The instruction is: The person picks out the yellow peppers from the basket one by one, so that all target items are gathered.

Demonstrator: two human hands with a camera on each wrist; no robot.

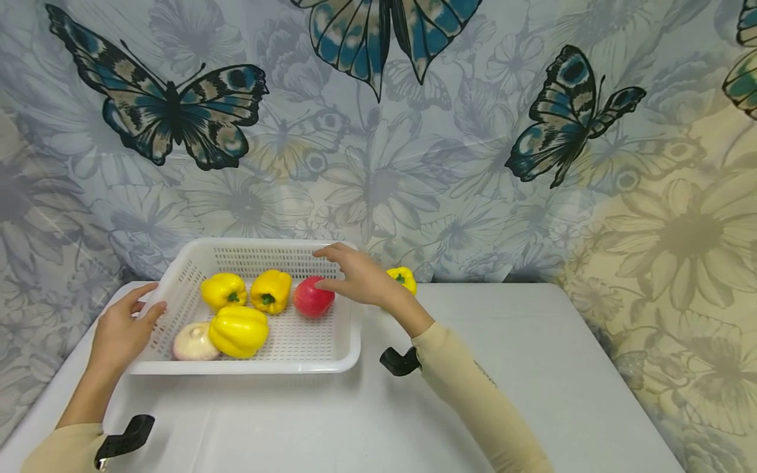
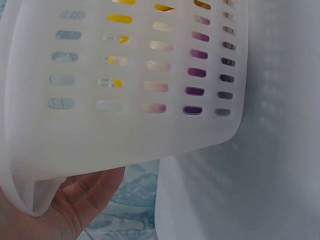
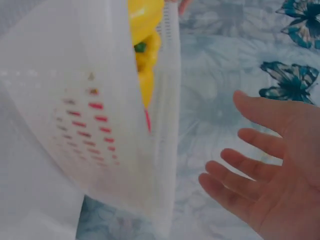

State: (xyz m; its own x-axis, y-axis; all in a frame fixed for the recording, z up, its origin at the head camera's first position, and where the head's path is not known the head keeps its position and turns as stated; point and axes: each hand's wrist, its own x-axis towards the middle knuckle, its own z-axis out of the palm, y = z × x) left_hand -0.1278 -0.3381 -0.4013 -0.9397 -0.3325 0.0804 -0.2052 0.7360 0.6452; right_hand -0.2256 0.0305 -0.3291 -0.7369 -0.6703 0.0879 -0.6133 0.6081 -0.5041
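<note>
A white perforated plastic basket (image 1: pixel 248 366) stands on the table. My left hand (image 1: pixel 122 326) holds its left rim, with fingers (image 2: pixel 95 192) curled beneath the edge in the left wrist view. Spread and holding nothing, my right hand (image 1: pixel 361 276) is over the basket's right end, near a round red fruit (image 1: pixel 312 299). Inside, three yellow bell peppers (image 1: pixel 239 332) lie beside a pale, purple-tinged round vegetable (image 1: pixel 194 342). The right wrist view shows the right hand's fingers (image 3: pixel 235 187) apart from the basket wall.
Another yellow bell pepper (image 1: pixel 403 278) lies outside the basket, partly hidden behind the right hand. A white cloth covers the table (image 1: pixel 503 328). Behind it hangs a butterfly-patterned backdrop (image 1: pixel 384 164). Black straps (image 1: pixel 399 361) stick out at both wrists.
</note>
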